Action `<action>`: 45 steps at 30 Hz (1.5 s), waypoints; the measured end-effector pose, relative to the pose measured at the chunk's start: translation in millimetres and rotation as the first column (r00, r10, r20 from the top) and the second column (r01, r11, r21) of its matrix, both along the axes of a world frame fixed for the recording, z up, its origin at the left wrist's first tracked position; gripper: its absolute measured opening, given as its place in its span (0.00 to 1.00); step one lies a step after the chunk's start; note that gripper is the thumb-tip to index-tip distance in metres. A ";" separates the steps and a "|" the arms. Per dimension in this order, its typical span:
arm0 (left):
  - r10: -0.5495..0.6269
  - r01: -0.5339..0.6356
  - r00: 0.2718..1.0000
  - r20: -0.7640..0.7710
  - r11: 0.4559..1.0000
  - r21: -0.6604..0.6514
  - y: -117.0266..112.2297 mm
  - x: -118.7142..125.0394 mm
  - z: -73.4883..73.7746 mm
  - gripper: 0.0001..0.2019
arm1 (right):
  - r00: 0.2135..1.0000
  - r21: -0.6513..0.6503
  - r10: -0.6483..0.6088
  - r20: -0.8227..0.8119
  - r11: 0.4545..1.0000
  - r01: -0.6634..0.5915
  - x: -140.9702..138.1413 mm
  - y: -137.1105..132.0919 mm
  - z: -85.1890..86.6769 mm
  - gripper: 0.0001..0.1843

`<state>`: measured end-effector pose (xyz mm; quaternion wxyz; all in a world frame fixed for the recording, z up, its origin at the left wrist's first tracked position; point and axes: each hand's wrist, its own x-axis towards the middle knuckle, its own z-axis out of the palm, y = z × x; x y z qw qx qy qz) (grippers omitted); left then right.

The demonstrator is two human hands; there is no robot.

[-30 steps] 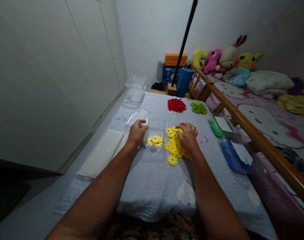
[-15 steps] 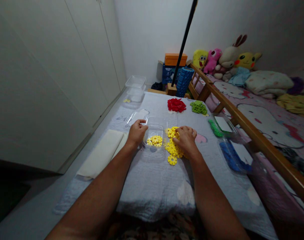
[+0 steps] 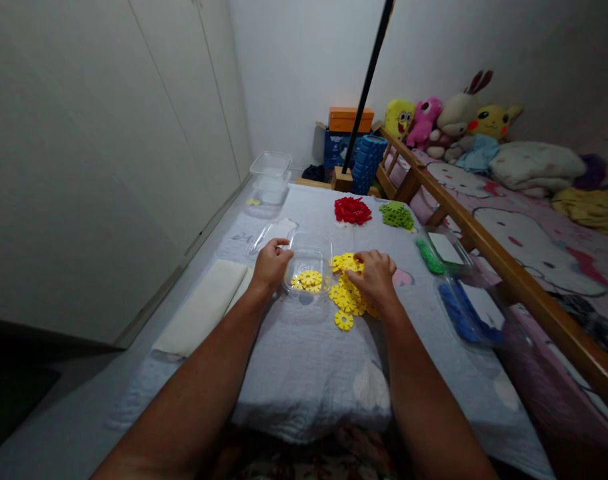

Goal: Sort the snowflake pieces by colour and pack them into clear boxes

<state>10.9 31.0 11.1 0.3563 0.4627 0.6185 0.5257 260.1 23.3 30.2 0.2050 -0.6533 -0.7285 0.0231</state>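
Observation:
A clear plastic container (image 3: 308,261) stands on the cloth-covered table, holding several yellow interlocking discs (image 3: 310,280). My left hand (image 3: 273,265) grips its left rim between thumb and fingers. To the right of the container lies a loose pile of yellow interlocking discs (image 3: 345,297), flat and notched round the edge. Over the upper part of this pile my right hand (image 3: 377,275) is bent, thumb and fingers curled round discs there; the palm hides part of the pile. One disc (image 3: 344,321) lies at the pile's near edge.
Behind are a red pile (image 3: 353,210) and a light green pile (image 3: 397,215). Lidded boxes of green pieces (image 3: 431,257) and blue pieces (image 3: 467,313) stand at right by the wooden bed rail (image 3: 454,193). Stacked clear containers (image 3: 271,175), a clear lid (image 3: 271,235) and folded cloth (image 3: 204,307) are left.
My right hand has shifted slightly right, its thumb and fingertips still at the yellow pile. The view has moved a little; my left hand keeps its place at the container.

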 end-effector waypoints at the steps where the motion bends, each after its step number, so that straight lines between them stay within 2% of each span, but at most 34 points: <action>1: 0.000 0.000 1.000 -0.003 1.000 0.000 -0.2 0.2 0.3 0.19 | 0.999 0.010 0.023 -0.042 1.000 -0.022 -1.9 -1.0 2.6 0.17; 5: -0.004 0.004 1.000 -0.008 1.000 0.006 -0.3 0.8 -0.4 0.19 | 0.970 0.093 0.180 -0.162 0.982 -0.166 -14.5 -7.6 9.3 0.17; 9: -0.012 0.012 1.000 0.009 1.000 0.008 -0.3 2.4 -1.2 0.19 | 0.935 0.097 0.310 -0.174 0.950 -0.297 -29.0 -14.0 10.7 0.17; 20: -0.028 0.028 1.000 0.005 1.000 0.006 -1.1 3.6 -1.4 0.19 | 0.917 -0.032 0.384 -0.111 0.921 -0.389 -47.3 -14.9 9.5 0.09; 25: -0.028 0.028 1.000 -0.006 1.000 0.010 -1.4 4.0 -0.2 0.18 | 0.915 -0.037 0.385 -0.118 0.919 -0.392 -46.7 -16.2 9.1 0.09; 28: -0.029 0.029 1.000 0.006 1.000 0.013 -1.8 4.6 0.8 0.18 | 0.912 0.012 0.376 -0.166 0.925 -0.379 -43.8 -15.1 10.8 0.09; 32: -0.014 0.014 1.000 0.007 1.000 0.000 -2.7 5.2 1.8 0.18 | 0.936 0.145 0.248 -0.249 0.965 -0.217 -33.2 -7.3 10.4 0.11; 34: -0.013 0.013 1.000 0.009 1.000 -0.002 -3.0 5.3 2.2 0.18 | 0.955 0.156 0.160 -0.249 0.980 -0.124 -27.0 -2.3 7.0 0.13; 38: -0.017 0.017 1.000 0.008 1.000 0.000 -2.6 4.8 2.1 0.17 | 0.989 0.059 0.082 -0.125 0.995 -0.075 -20.7 3.1 -4.0 0.13; 42: -0.021 0.021 1.000 0.010 1.000 0.002 -1.8 4.4 1.5 0.18 | 0.991 -0.018 0.122 0.056 0.992 -0.121 -23.0 1.1 -12.1 0.15; 45: -0.019 0.019 1.000 0.010 1.000 0.008 -1.9 4.4 1.5 0.18 | 0.981 -0.046 0.146 0.130 0.989 -0.142 -25.0 -0.8 -13.7 0.16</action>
